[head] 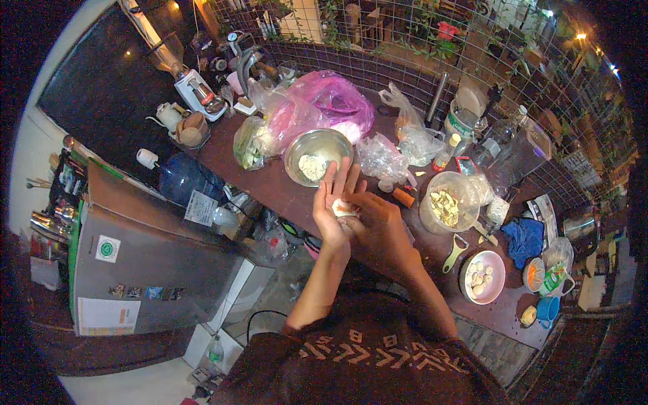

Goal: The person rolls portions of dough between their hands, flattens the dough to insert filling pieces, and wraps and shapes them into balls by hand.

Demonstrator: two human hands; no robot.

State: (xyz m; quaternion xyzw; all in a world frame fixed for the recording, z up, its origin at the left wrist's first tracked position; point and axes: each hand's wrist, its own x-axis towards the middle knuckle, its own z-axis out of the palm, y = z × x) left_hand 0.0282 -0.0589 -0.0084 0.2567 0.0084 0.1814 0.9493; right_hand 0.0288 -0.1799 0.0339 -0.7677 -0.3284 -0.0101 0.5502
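Observation:
On the palm of my left hand, which is turned up with its fingers extended, lies a flattened piece of white dough with an orange filling on it. My right hand is over that palm, its fingers at the dough's right edge; whether they pinch it is hidden. Just beyond my hands stands a metal bowl holding a pale dough mass. To the right are a plastic tub of yellowish pieces and a pink-white bowl with several pale dough balls. A small bowl holds orange shreds.
Plastic bags crowd the table's far side. A green-handled peeler, a knife, a carrot piece and a sauce bottle lie or stand near the tub. At the right are a blue cloth and a blue mug.

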